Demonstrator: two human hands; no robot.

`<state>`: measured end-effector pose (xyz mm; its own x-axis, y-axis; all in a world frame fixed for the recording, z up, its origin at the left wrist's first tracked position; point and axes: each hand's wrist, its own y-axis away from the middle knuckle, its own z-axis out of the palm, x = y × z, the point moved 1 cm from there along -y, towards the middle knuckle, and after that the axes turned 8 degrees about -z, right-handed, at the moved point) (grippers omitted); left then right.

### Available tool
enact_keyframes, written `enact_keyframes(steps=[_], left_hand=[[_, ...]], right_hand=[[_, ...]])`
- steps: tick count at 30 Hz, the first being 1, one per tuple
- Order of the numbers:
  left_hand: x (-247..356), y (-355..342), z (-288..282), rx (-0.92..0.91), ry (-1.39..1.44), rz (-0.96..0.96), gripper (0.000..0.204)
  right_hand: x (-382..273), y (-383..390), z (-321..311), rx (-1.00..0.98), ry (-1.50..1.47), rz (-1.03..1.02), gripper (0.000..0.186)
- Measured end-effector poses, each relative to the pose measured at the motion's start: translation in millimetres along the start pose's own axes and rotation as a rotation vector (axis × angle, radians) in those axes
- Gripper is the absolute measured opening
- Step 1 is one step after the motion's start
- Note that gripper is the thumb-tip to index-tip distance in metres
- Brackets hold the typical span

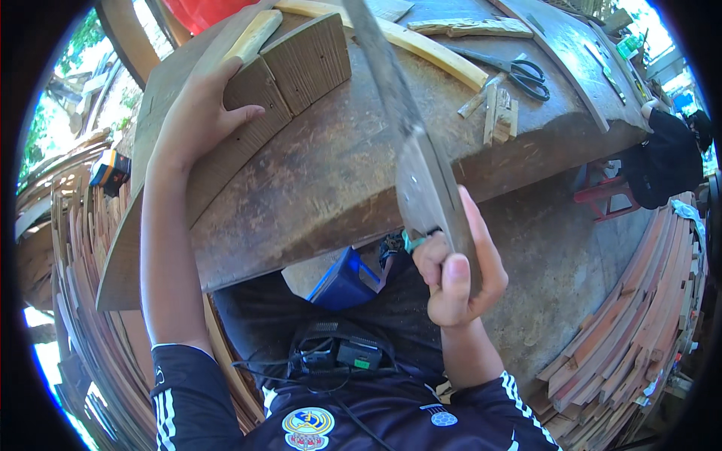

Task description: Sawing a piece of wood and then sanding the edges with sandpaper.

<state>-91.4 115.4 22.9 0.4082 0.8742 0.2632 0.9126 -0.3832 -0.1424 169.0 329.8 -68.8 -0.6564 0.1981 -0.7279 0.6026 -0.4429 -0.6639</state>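
I have the left hand [197,113] spread open on a wooden board [214,161] along the left side of the table [331,180], overhanging its near edge; my right hand [462,282] grips a long-bladed tool [421,173] over that edge.

Tabletop [353,124] gap — board [312,64] left, scissors [512,67] right

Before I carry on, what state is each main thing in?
Left hand: on the dark board, thumb spread
Right hand: closed on the long-bladed tool
Long-bladed tool: held up, tip out of view
Dark board: lying on the bench
Scissors: lying, blades seemingly shut
Blue container: partly hidden, fill unclear
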Motion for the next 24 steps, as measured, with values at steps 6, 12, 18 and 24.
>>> enact_keyframes(steps=[6, 12, 18, 24], left_hand=[[-25.9, 26.1, 9.6, 0.19, -0.044, 0.245, 0.058], [-38.8, 50.3, -8.8, 0.109, -0.083, 0.116, 0.066], [-71.8, 43.8, -9.6, 0.067, -0.235, -0.041, 0.063], [-96.3, 83.0, 27.2, 0.254, -0.179, -0.032, 0.069]], right_hand=[[-14.9, -23.0, 43.8, -0.198, 0.055, 0.047, 0.048], [-25.3, -18.4, 70.3, -0.293, 0.005, 0.022, 0.047], [-25.7, 13.7, 70.4, -0.168, -0.146, -0.055, 0.051], [-30.8, 30.4, 52.2, -0.112, -0.224, 0.005, 0.058]])
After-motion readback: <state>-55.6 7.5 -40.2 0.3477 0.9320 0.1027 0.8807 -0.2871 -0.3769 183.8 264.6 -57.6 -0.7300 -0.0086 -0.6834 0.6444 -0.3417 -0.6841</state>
